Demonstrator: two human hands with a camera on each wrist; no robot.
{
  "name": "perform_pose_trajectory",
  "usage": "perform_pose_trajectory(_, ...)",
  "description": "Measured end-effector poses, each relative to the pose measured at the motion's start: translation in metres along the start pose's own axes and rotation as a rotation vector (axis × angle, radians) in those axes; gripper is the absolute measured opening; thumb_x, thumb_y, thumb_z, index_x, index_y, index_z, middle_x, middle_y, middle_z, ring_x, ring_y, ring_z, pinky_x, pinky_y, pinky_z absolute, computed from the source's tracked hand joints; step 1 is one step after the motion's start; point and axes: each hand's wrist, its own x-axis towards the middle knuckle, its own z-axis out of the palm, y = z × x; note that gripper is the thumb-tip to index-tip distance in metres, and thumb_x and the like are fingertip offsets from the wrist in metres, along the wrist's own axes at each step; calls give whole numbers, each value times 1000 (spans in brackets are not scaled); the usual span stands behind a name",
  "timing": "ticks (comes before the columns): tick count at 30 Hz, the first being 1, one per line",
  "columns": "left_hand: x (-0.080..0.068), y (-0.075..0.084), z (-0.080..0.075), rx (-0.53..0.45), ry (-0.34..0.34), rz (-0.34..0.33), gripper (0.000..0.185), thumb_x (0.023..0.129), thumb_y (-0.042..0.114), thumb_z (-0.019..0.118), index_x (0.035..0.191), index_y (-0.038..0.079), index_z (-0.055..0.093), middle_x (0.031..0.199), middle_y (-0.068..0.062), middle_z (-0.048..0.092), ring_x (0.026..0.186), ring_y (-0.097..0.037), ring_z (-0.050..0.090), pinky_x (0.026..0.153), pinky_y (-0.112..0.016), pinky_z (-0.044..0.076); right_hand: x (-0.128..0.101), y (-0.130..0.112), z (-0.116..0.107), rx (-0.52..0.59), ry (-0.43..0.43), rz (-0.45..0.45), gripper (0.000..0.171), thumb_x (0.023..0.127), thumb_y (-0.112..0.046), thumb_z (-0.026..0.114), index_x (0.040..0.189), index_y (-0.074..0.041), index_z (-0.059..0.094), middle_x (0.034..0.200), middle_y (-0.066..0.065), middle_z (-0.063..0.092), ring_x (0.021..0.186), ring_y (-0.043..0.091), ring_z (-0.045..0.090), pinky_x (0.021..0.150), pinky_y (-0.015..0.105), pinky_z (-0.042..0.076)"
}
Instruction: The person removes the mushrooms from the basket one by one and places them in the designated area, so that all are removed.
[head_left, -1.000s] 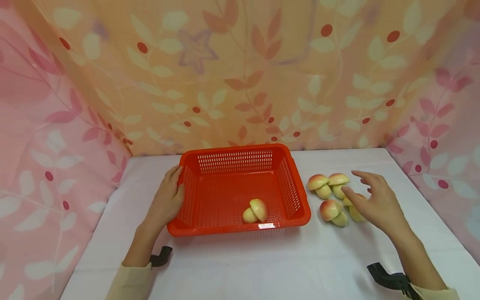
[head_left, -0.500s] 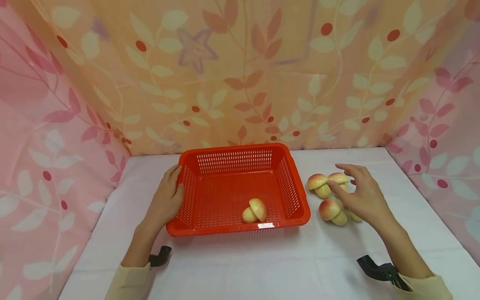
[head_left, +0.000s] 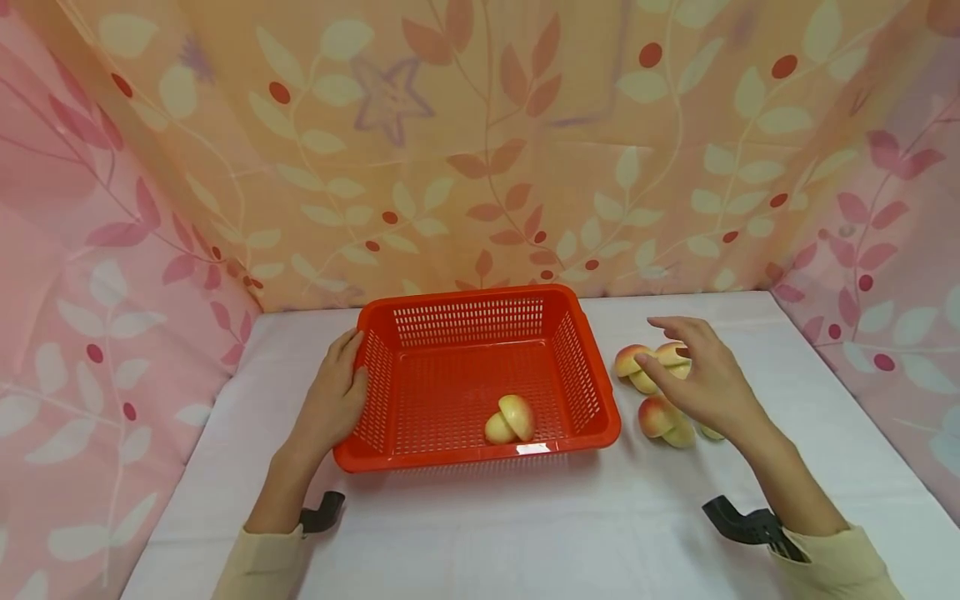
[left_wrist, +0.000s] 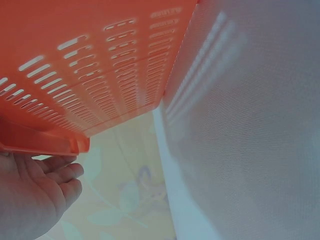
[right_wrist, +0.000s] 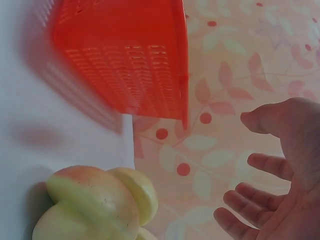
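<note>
My left hand (head_left: 333, 396) holds the left rim of a red plastic basket (head_left: 480, 458), its thumb over the edge. In the left wrist view, the fingers (left_wrist: 67, 175) lie along the rim's outer side. Inside the basket, near its front right, lies one mushroom-shaped piece (head_left: 512, 419) with a red-yellow cap and pale yellow stem. My right hand (head_left: 705, 379) hovers over several similar mushroom-shaped pieces (head_left: 663, 421) right of the basket, partly hiding them. Its fingers and thumb are spread with nothing between them. The right wrist view has mushroom-shaped pieces (right_wrist: 95, 200) below and left of the hand.
A white cloth (head_left: 480, 533) covers the table. Floral fabric (head_left: 480, 150) hangs behind it and at both sides. Each wrist carries a black mount, the right one (head_left: 750, 525) jutting out over the cloth.
My right hand has moved left and slightly away from me, over the back mushroom-shaped pieces, and stays spread. The left hand and basket have hardly moved.
</note>
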Motion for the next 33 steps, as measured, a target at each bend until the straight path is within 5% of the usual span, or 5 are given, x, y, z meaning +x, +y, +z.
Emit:
perform_pose_trajectory(4, 0, -1, 1, -1, 0, 3, 61, 109, 13, 41, 166, -1, 27, 174, -19, 24, 160, -44, 27, 126, -71, 26, 3, -5, 3, -3, 11, -28, 55, 95, -27, 79, 144, -7, 61, 144, 21, 57, 124, 39, 59, 98, 45, 60)
perform_pose_trajectory(13, 1, 0, 1, -8, 12, 16, 60, 109, 14, 41, 166, 0, 28, 174, -19, 25, 160, -43, 28, 127, -68, 26, 11, -18, 6, 19, -63, -13, 56, 97, -27, 78, 147, -9, 58, 147, 20, 52, 131, 42, 55, 101, 67, 55)
perform_pose_trajectory(18, 1, -1, 1, -3, 10, 12, 60, 109, 14, 42, 166, -1, 28, 173, -20, 25, 160, -44, 28, 127, -69, 26, 14, -25, 9, 36, -111, 11, 56, 98, -31, 75, 148, -13, 57, 146, 17, 51, 133, 41, 55, 102, 67, 55)
perform_pose_trajectory(33, 3, -3, 1, -11, -1, 7, 61, 109, 14, 40, 166, -1, 26, 173, -21, 25, 159, -44, 28, 126, -71, 27, 25, -40, 32, 14, -145, -111, 54, 96, -24, 77, 146, -10, 61, 143, 12, 57, 113, 31, 62, 91, 55, 61)
